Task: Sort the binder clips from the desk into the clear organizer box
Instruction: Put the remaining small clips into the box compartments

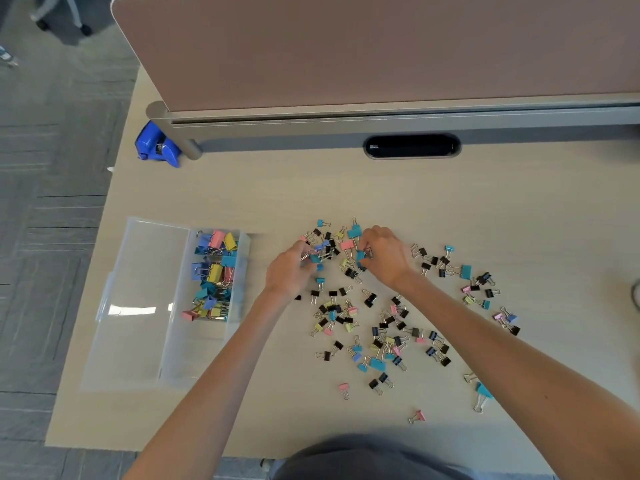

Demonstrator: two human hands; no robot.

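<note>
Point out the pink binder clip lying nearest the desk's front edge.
The lone pink clip below the whole scatter, closest to the person; the other stray pink clip lies farther up and left.

Person, seen from above: bare forearms lead to the left hand (289, 268) and right hand (384, 254); dark grey-blue garment (363, 459) covers the torso.

- Setting: office workstation.
- Pale wood-grain desk (242, 188), backed by a fabric partition panel (381, 46).
- Oval cable slot (412, 146) at the desk's rear.
- Grey carpet tiles (52, 202); chair caster (85, 28).
- Stationery: binder clips (377, 364).
</note>
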